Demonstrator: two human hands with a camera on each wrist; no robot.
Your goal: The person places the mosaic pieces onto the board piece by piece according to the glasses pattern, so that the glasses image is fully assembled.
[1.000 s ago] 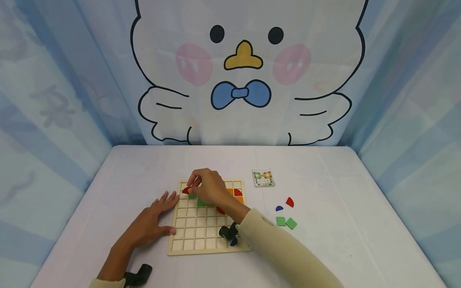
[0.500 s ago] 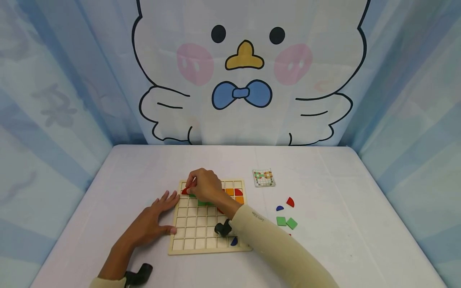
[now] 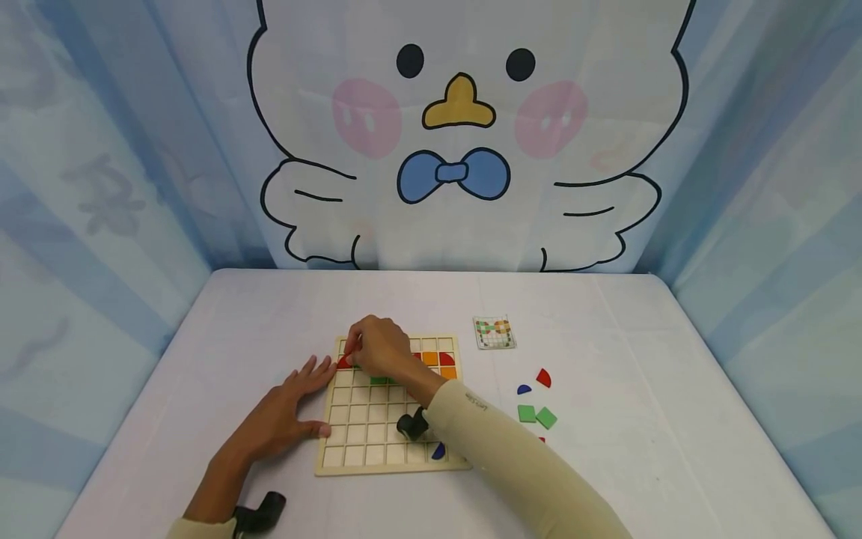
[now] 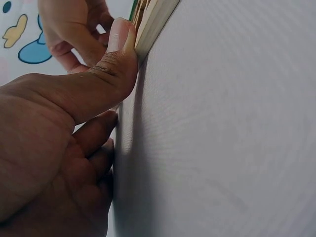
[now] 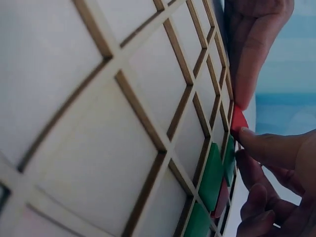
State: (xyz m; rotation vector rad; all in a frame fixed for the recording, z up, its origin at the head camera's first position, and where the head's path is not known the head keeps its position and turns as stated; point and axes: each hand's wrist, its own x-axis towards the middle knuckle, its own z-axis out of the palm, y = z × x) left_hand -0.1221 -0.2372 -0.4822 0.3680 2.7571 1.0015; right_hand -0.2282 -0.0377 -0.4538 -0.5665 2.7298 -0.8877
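My right hand (image 3: 382,350) reaches over the top left of a wooden grid board (image 3: 357,434). Its thumb and fingertips pinch a red quarter-circle tile (image 3: 344,362) at a cell near the left edge; in the right wrist view the thumb touches this red tile (image 5: 239,120). Beside it sit green tiles (image 5: 211,177) in the grid, partly hidden by the hand in the head view. My left hand (image 3: 288,410) lies spread along the board's left side, thumb and fingertips against the edge. The left wrist view has that thumb (image 4: 111,64) on the wooden rim (image 4: 153,27).
Orange tiles (image 3: 429,358) and red ones fill some upper right cells; a blue half-circle (image 3: 438,451) lies lower right. Loose on the table are a red quarter-circle (image 3: 543,378), a blue half-circle (image 3: 524,389) and green squares (image 3: 527,413). A pattern card (image 3: 494,332) lies behind them.
My right hand has shifted slightly left, bringing the red tile down towards its cell at the left edge. The left hand stays where it was on the board's side.
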